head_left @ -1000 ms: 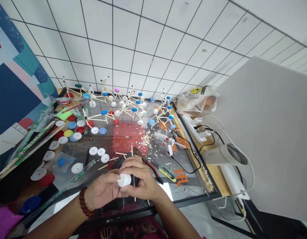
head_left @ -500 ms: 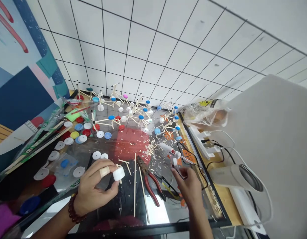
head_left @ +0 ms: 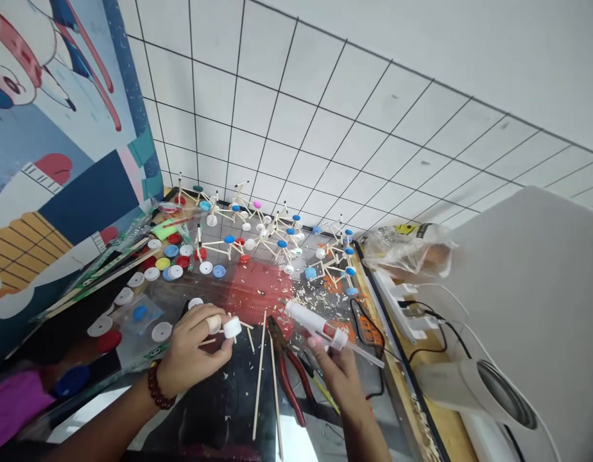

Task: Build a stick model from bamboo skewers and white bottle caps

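My left hand (head_left: 197,350) pinches a white bottle cap (head_left: 232,328) between thumb and fingers, with a thin wooden stick showing behind it. A bandage wraps one finger. My right hand (head_left: 337,372) is closed on a white glue gun (head_left: 316,324), held above the table with its tip pointing left. A clear glue stick (head_left: 366,354) juts out of its rear. Between my hands lie red-handled pliers (head_left: 289,372), long thin wooden sticks (head_left: 260,378) and short cut pieces (head_left: 249,339).
Several stick-and-cap figures (head_left: 272,237) stand along the back. Loose bottle caps (head_left: 162,263) cover the left side. Wood chips (head_left: 301,295) lie mid-table. A black cord (head_left: 359,311), a power strip (head_left: 402,308), a plastic bag (head_left: 407,247) and a beige cylinder (head_left: 474,391) are at the right.
My right hand has lifted the glue gun off its resting place and brought it left, toward the cap. My left hand keeps the cap. The camera view has shifted.
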### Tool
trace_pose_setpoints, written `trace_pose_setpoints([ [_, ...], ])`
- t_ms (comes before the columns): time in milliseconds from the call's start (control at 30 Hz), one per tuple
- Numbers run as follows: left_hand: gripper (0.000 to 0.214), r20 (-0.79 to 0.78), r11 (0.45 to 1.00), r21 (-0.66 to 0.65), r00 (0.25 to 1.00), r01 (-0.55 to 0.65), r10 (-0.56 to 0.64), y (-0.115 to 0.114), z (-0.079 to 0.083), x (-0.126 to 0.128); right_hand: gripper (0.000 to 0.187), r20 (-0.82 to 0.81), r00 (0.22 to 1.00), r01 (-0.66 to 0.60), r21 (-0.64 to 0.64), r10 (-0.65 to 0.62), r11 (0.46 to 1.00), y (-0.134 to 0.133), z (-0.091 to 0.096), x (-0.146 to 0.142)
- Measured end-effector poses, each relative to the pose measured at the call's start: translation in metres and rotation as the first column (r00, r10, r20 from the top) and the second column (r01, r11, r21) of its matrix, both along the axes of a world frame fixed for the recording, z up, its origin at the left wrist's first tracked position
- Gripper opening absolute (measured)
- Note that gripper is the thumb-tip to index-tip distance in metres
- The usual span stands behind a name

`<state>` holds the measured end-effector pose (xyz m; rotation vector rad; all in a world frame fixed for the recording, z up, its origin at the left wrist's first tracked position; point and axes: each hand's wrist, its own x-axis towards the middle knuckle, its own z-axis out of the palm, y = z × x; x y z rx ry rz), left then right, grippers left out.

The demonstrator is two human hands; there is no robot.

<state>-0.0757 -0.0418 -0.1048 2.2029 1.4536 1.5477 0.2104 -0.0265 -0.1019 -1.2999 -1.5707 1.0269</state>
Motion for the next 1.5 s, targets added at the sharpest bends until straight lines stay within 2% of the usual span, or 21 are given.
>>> trace_pose_setpoints([
  [67,0.031,-0.021,1.0,0.007,0.999,-0.025,0.025,0.002,-0.002,-0.001,0.027,-0.039,0.993,-0.113,0.033,0.114,0.993,-0.01,0.001,-0.013],
  [133,0.03,-0.05,0.999,0.008,0.998,-0.041,0.041,0.003,-0.002,-0.001,0.026,0.003,0.985,-0.171,0.093,0.171,0.981,-0.016,-0.003,-0.021],
  [233,0.03,-0.074,0.999,0.012,0.996,-0.038,0.039,0.003,-0.003,-0.001,0.03,0.074,0.98,-0.191,0.15,0.182,0.97,-0.019,-0.011,-0.027],
  [400,0.033,-0.082,1.0,-0.006,0.997,-0.008,0.008,0.004,-0.003,0.0,0.029,0.11,0.972,-0.221,0.149,0.206,0.964,-0.02,-0.018,-0.028],
  [700,0.038,-0.052,0.998,-0.055,0.999,0.01,-0.013,0.0,-0.007,0.001,0.024,0.135,0.978,-0.183,0.193,0.158,0.964,-0.019,-0.02,-0.031],
  [1000,0.037,-0.053,1.0,-0.005,0.999,0.005,-0.005,0.004,0.003,0.002,0.023,0.137,0.977,-0.186,0.198,0.161,0.962,-0.022,-0.019,-0.03],
  [1367,0.037,-0.067,1.0,-0.002,0.998,-0.008,0.007,0.002,0.003,0.004,0.022,0.132,0.981,-0.168,0.221,0.142,0.961,-0.022,-0.011,-0.035],
  [1500,0.035,-0.025,1.0,-0.03,1.0,-0.003,0.002,0.002,0.004,0.006,0.021,0.115,0.984,-0.161,0.237,0.137,0.958,-0.021,-0.012,-0.034],
])
